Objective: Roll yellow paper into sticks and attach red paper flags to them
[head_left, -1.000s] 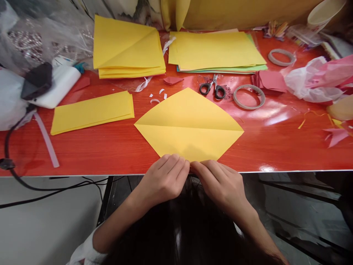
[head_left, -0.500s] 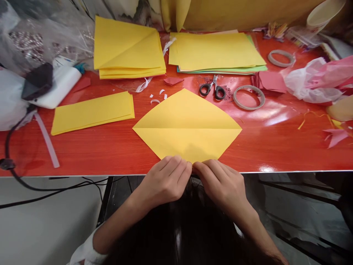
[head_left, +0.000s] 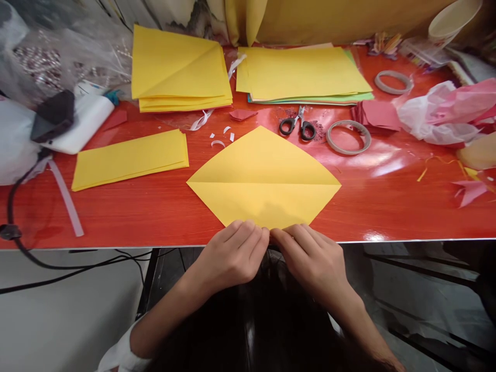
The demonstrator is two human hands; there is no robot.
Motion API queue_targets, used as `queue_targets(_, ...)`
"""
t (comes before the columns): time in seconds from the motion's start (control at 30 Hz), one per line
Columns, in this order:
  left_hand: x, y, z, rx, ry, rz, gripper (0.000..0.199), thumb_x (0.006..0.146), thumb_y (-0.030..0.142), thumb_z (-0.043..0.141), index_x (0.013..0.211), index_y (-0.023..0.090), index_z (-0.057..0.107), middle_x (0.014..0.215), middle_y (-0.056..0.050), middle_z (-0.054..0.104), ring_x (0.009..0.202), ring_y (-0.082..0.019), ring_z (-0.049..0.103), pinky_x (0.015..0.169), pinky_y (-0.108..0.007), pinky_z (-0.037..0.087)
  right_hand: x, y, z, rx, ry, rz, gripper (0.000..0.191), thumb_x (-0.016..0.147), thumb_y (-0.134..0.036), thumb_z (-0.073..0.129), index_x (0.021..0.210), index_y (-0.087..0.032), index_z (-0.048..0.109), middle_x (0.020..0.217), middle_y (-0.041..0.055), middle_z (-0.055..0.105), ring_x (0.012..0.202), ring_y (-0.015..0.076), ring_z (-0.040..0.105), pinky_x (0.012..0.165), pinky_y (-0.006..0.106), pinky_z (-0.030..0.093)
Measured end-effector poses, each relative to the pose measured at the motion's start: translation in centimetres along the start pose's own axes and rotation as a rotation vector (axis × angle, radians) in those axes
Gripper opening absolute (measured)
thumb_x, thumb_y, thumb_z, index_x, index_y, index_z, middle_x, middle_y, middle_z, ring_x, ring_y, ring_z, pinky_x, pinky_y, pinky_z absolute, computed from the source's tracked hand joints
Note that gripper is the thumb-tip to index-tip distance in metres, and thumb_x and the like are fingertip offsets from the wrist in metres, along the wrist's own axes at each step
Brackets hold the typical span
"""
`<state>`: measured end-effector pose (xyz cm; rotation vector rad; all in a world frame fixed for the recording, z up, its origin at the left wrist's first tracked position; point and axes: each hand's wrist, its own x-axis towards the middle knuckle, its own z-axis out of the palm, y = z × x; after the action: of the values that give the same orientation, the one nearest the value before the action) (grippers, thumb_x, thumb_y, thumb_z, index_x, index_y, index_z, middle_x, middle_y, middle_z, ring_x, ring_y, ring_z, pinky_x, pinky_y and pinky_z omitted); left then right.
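Note:
A sheet of yellow paper [head_left: 263,191] lies like a diamond on the red table, one crease running across it from side corner to side corner. Its near corner is hidden under my fingers at the table's front edge. My left hand [head_left: 236,253] grips that near part from the left, fingers curled. From the right, my right hand [head_left: 310,250] pinches the same part, its fingertips almost meeting those of the left. Beyond the far corner lie black-handled scissors [head_left: 298,124] and a few white paper scraps [head_left: 218,144].
Folded yellow strips [head_left: 129,160] lie to the left. Behind are a yellow paper stack [head_left: 182,67] and another yellow stack [head_left: 302,72] with green sheets below. Two tape rolls, the nearer one [head_left: 328,138], and red paper pieces [head_left: 377,114] are at right. A black cable [head_left: 23,250] hangs over the left edge.
The paper sheet has turned very slightly, its right corner a touch nearer to me. Both hands keep their grip in almost the same place.

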<state>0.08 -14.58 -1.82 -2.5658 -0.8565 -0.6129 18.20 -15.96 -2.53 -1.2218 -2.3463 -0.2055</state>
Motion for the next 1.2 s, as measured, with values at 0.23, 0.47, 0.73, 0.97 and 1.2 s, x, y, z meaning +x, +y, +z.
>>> queue_targets(0.23, 0.04, 0.03, 0.01, 0.019, -0.011, 0.011, 0.018, 0.083, 0.01, 0.053, 0.098, 0.003, 0.061, 0.084, -0.008, 0.066, 0.08, -0.018, 0.059, 0.076, -0.031, 0.043, 0.11, -0.08, 0.12, -0.015, 0.009, 0.004, 0.004, 0.082, -0.014, 0.059, 0.086, -0.014, 0.061, 0.062, -0.0016, 0.05, 0.058, 0.0106, 0.04, 0.054, 0.027, 0.029)
queue_targets(0.47, -0.09, 0.06, -0.06, 0.042, 0.014, 0.008, 0.016, 0.085, 0.013, 0.052, 0.095, 0.008, 0.064, 0.087, -0.004, 0.066, 0.086, -0.018, 0.056, 0.075, -0.031, 0.04, 0.12, -0.05, -0.01, 0.022, 0.025, 0.018, 0.005, 0.082, -0.011, 0.059, 0.081, -0.015, 0.06, 0.067, -0.0005, 0.056, 0.06, 0.0101, 0.045, 0.054, 0.026, 0.031)
queue_targets(0.73, 0.03, 0.13, 0.02, 0.029, 0.003, 0.004, 0.019, 0.083, 0.011, 0.055, 0.098, 0.002, 0.063, 0.087, -0.008, 0.067, 0.082, -0.02, 0.059, 0.078, -0.032, 0.043, 0.09, -0.23, -0.15, 0.007, 0.039, 0.004, 0.012, 0.081, -0.013, 0.061, 0.092, -0.011, 0.063, 0.071, 0.0018, 0.059, 0.064, 0.011, 0.047, 0.056, 0.026, 0.033)
queue_targets(0.97, 0.0, 0.13, 0.04, 0.031, -0.002, -0.011, 0.021, 0.085, 0.013, 0.051, 0.102, 0.006, 0.061, 0.09, -0.007, 0.066, 0.085, -0.018, 0.057, 0.076, -0.031, 0.042, 0.24, -0.19, 0.01, -0.031, 0.051, 0.007, 0.005, 0.081, -0.012, 0.06, 0.082, -0.013, 0.064, 0.061, 0.0, 0.052, 0.059, 0.0115, 0.038, 0.055, 0.027, 0.03)
queue_targets(1.2, 0.13, 0.27, 0.21, 0.03, 0.021, -0.03, 0.015, 0.083, 0.011, 0.054, 0.094, 0.004, 0.061, 0.082, -0.007, 0.065, 0.079, -0.019, 0.059, 0.076, -0.031, 0.044, 0.4, -0.15, -0.18, -0.048, 0.028, -0.031, 0.008, 0.081, -0.015, 0.061, 0.088, -0.012, 0.064, 0.062, 0.0002, 0.053, 0.06, 0.0123, 0.037, 0.055, 0.028, 0.028)
